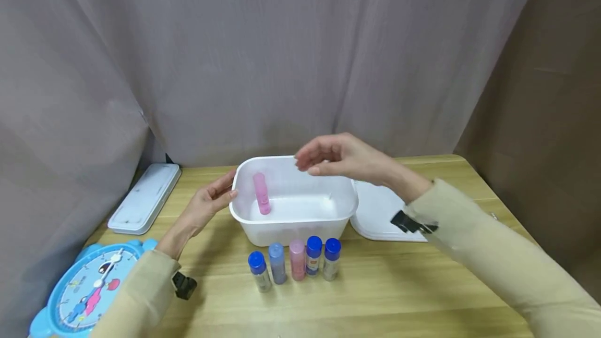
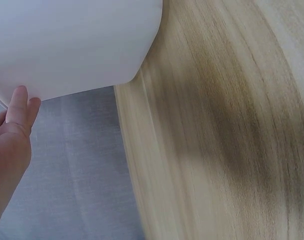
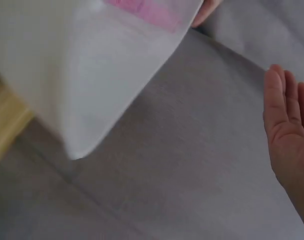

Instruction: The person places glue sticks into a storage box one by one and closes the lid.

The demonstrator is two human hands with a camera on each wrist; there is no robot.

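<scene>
one pink glue stick [image 1: 261,193] already inside white plastic tub [image 1: 345,207], leaning on left wall. five more sticks [image 1: 297,260] upright in row on table [image 1: 404,286] just in front of tub, not yet moved. left hand [image 1: 206,203] fingers straight, touching tub's left rim. right hand [image 1: 328,155] empty, relaxed, above tub. lid [image 1: 375,213] beside tub, right.

No text or label is legible anywhere.
</scene>
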